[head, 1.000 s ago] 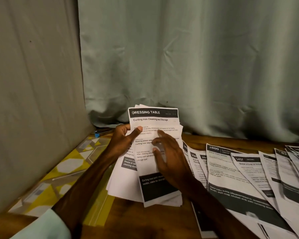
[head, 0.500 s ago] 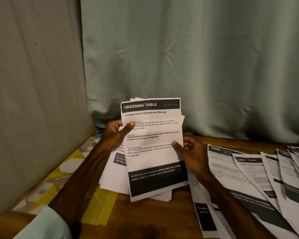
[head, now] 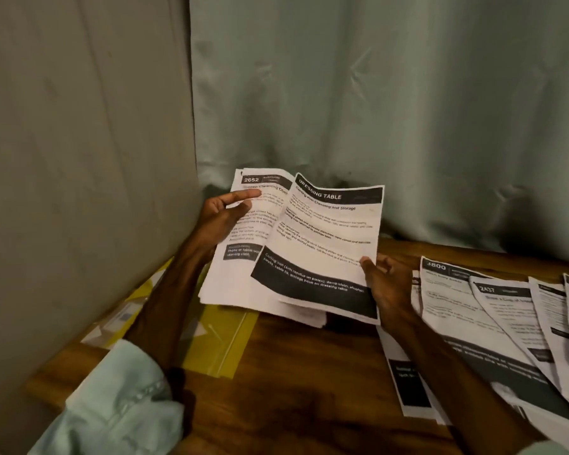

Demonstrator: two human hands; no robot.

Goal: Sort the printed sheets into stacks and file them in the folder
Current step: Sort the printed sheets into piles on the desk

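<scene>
My left hand (head: 222,218) holds a stack of printed sheets (head: 243,257) upright above the table's left side, thumb across a page headed "2652". My right hand (head: 383,284) pinches the lower right edge of the top sheet (head: 326,244), headed "DRESSING TABLE", and has it peeled to the right off the stack. More printed sheets (head: 493,323) lie fanned out flat on the wooden table (head: 293,389) at the right. A yellow patterned folder (head: 217,343) lies flat under and left of the held stack.
A grey-green curtain (head: 375,110) hangs close behind the table. A beige panel (head: 79,159) walls off the left side. My light green sleeve (head: 119,408) is at the lower left.
The "DRESSING TABLE" sheet has swung right off the stack, uncovering the "2652" page. My right hand went from flat on the page to gripping its lower right edge.
</scene>
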